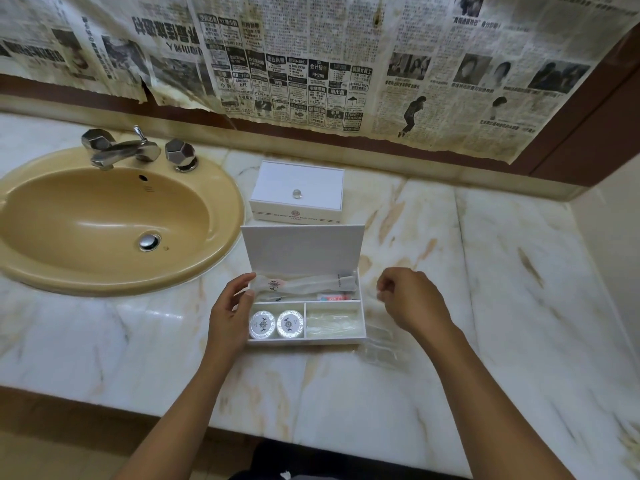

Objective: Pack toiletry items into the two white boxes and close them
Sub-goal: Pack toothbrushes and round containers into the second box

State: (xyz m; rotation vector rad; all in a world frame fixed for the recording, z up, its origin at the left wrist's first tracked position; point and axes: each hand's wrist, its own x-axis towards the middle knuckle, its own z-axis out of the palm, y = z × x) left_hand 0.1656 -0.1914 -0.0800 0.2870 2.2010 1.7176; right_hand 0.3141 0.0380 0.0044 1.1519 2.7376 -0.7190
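Observation:
An open white box (pixel 362 320) sits on the marble counter with its lid (pixel 301 247) standing upright. Its long back compartment holds wrapped toiletry items (pixel 304 285). Two round wrapped soaps (pixel 276 323) lie in the front left compartment, and a clear packet (pixel 332 323) in the front right one. My left hand (pixel 228 317) grips the box's left wall, thumb inside. My right hand (pixel 412 303) is just right of the box, fingers curled, pinching a blurred clear plastic packet (pixel 377 341) that hangs down to the counter. A second white box (pixel 296 188), closed, with a clear knob, stands behind.
A tan sink (pixel 114 223) with a chrome tap (pixel 124 150) fills the counter's left side. Newspaper sheets (pixel 311 64) cover the wall behind. The counter's front edge (pixel 311 441) runs close to my body, and a side wall (pixel 609 237) bounds the right.

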